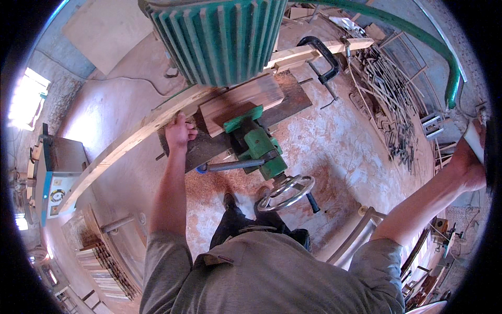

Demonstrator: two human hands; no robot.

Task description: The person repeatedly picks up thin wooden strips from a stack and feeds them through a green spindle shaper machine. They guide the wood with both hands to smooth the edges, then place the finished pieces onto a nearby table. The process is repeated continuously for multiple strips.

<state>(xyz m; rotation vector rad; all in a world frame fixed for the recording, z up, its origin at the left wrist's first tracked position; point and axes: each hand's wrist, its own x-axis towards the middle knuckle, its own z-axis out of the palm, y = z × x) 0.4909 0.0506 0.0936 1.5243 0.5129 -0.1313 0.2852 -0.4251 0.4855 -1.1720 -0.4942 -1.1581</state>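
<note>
My left hand rests on a long pale wooden plank that runs from the lower left up across the dark machine table. A thick wooden block lies on that table under a ribbed green motor housing. My right hand is stretched far out to the right edge of the view, closed around a pale handle. Below the table sit a green clamp body and a metal handwheel.
A black clamp grips a board at the table's far end. Piles of thin wood offcuts lie on the dusty floor at the right. A grey machine stands at the left, stacked boards below it. A green hose arcs overhead.
</note>
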